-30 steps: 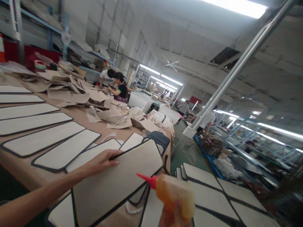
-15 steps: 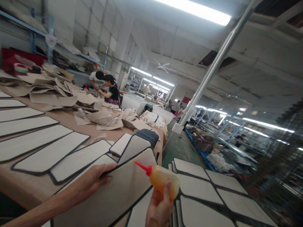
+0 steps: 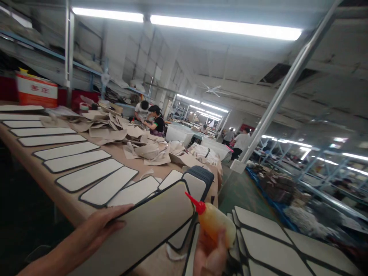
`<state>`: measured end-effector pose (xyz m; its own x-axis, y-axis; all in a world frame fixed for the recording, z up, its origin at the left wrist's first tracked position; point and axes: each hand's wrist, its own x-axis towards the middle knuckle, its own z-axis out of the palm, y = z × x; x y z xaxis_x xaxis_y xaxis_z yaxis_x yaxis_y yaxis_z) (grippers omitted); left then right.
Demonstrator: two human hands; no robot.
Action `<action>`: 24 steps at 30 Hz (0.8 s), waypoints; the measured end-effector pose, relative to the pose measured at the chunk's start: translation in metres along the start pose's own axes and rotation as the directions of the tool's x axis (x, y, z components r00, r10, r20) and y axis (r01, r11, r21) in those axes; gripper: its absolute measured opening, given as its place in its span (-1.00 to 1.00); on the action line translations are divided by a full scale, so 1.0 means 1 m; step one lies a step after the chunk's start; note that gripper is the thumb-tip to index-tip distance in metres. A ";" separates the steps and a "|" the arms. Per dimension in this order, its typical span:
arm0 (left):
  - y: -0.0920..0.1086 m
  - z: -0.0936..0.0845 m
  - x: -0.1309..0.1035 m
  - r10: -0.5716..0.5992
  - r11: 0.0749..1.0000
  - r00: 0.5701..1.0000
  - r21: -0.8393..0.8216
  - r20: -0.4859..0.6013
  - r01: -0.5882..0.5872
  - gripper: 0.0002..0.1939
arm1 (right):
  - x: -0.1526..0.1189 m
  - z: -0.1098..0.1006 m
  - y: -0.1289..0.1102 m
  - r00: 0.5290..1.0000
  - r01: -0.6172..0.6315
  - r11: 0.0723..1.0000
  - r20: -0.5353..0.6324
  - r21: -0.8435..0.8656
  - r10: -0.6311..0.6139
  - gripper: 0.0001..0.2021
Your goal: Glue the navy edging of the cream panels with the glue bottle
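Observation:
My left hand (image 3: 107, 226) grips the upper edge of a long off-white panel (image 3: 143, 230) with a dark border and rounded corners, held tilted above the table. Wrapped round a squeeze bottle (image 3: 220, 224) of amber liquid, my right hand (image 3: 211, 249) keeps its red nozzle pointing up and left. The nozzle tip is close to the panel's far right end; whether it touches I cannot tell. Behind the panel, a stack of similar dark-edged panels (image 3: 198, 182) stands at the table's far end.
More bordered panels (image 3: 90, 174) lie in an overlapping row along the brown table (image 3: 69, 201). Beige scraps (image 3: 115, 128) are heaped behind them. Stacked panels (image 3: 273, 249) stand at the right. Two people (image 3: 156, 120) work further back, and a metal post (image 3: 276, 103) rises beyond the table.
The view has swung left, showing more of the table and a red-and-white box. The nozzle tip has shifted from over the panel's face to its far right end.

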<state>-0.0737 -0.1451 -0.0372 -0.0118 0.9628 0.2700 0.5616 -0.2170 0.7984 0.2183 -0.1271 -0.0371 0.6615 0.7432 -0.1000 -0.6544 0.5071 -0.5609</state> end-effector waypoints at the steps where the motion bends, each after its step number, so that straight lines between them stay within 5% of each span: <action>1: -0.005 -0.006 -0.006 -0.052 0.997 0.999 -0.055 -0.005 0.051 -0.55 | -0.003 0.002 0.013 1.000 -0.022 1.000 0.009 -0.016 0.022 -0.63; 4: -0.012 -0.026 -0.023 -0.261 0.906 0.964 -0.334 0.043 0.260 -0.54 | -0.016 0.009 0.049 0.997 -0.068 0.997 0.026 -0.040 0.069 -0.61; 8: -0.012 -0.050 -0.037 -0.489 0.641 0.867 -0.633 0.099 0.434 -0.61 | -0.037 0.018 0.081 0.992 -0.121 0.991 0.041 -0.053 0.123 -0.62; 17: -0.031 -0.085 -0.053 -0.643 0.413 0.737 -0.717 0.206 0.562 -0.70 | -0.074 0.044 0.105 0.962 -0.273 0.962 0.002 0.025 0.273 -0.72; 24: -0.024 -0.095 -0.056 -0.686 0.445 0.715 -0.702 0.132 0.557 -0.72 | -0.083 0.060 0.109 0.928 -0.371 0.926 0.016 0.067 0.371 -0.80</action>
<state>-0.1651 -0.2088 -0.0204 -0.2846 0.8587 -0.4262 -0.3371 0.3266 0.8830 0.0700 -0.1072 -0.0412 0.3655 0.8851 -0.2880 -0.8763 0.2229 -0.4271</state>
